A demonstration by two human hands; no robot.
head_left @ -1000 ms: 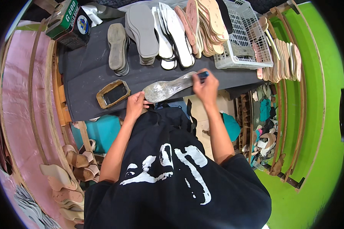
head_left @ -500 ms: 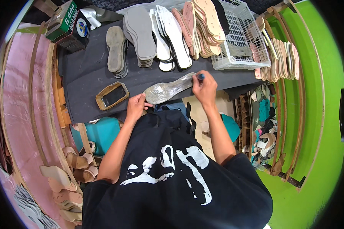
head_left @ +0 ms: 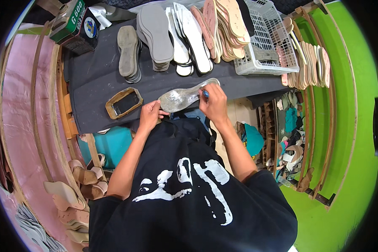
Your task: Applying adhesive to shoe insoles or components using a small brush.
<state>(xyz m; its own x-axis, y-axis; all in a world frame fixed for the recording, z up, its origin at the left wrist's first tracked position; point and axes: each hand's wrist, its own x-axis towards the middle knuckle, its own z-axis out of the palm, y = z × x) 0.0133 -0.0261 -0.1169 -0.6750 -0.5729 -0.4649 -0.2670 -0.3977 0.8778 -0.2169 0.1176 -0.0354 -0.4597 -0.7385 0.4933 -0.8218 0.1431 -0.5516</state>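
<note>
A grey shoe sole (head_left: 174, 99) with a shiny, wet-looking top lies near the table's front edge, its wide end to the left. My left hand (head_left: 149, 116) grips that wide end, thumb on top. Over the narrower part, my right hand (head_left: 214, 102) is closed round a small tool with a blue handle (head_left: 206, 93); its working end is hidden by my fingers. Left of the sole stands an open, shallow container (head_left: 109, 110) with a brownish crusted rim and a dark inside.
Along the back of the dark-covered table (head_left: 92, 80) stand stacks of grey soles (head_left: 156, 33), white soles (head_left: 193, 38) and pinkish insoles (head_left: 231, 21). A white plastic crate (head_left: 262, 67) is at the back right, a green tin (head_left: 74, 29) at the back left. Wooden racks (head_left: 56, 105) flank me.
My right hand has moved left and slightly nearer along the sole with the blue-handled tool, uncovering the narrow end. My left hand keeps its hold.
</note>
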